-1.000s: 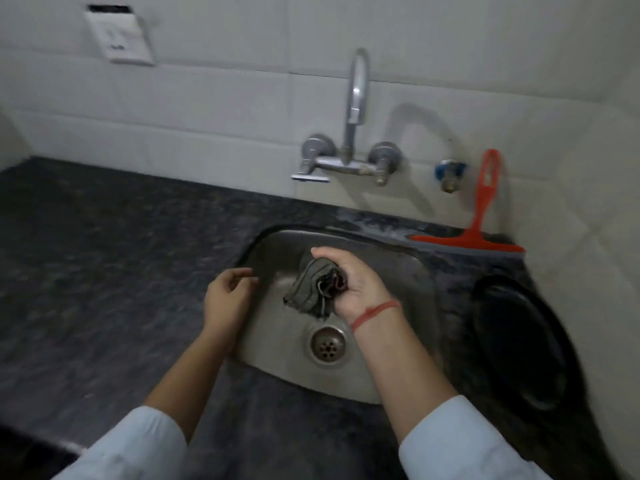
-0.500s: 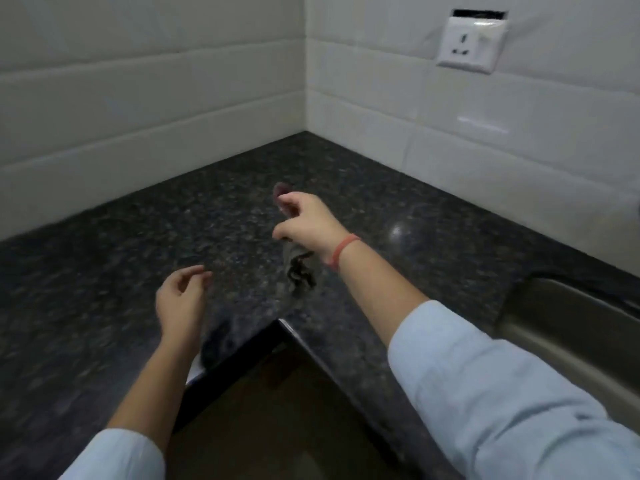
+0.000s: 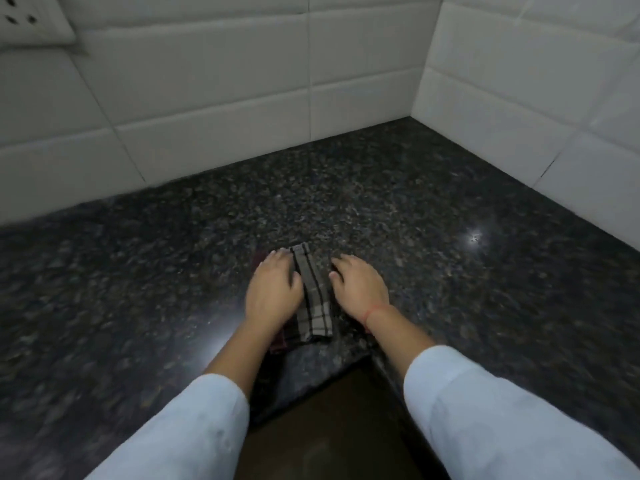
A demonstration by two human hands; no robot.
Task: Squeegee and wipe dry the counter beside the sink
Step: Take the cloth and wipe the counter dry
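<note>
A grey checked cloth (image 3: pixel 313 299) lies flat on the dark speckled granite counter (image 3: pixel 398 209), near the inner corner of the counter's front edge. My left hand (image 3: pixel 273 289) presses palm down on the cloth's left part, fingers straight. My right hand (image 3: pixel 360 284) lies palm down at the cloth's right edge, fingers pointing forward, a red band on its wrist. The sink and the squeegee are out of view.
White tiled walls (image 3: pixel 214 98) meet in a corner (image 3: pixel 415 112) at the back right. A wall socket (image 3: pixel 27 22) sits at the top left. The counter's front edge steps back around a dark brown gap (image 3: pixel 329 427) below my arms.
The view swung from the sink to the counter corner. My right hand carried the cloth over from the sink and laid it on the counter, and both hands now rest flat on it.
</note>
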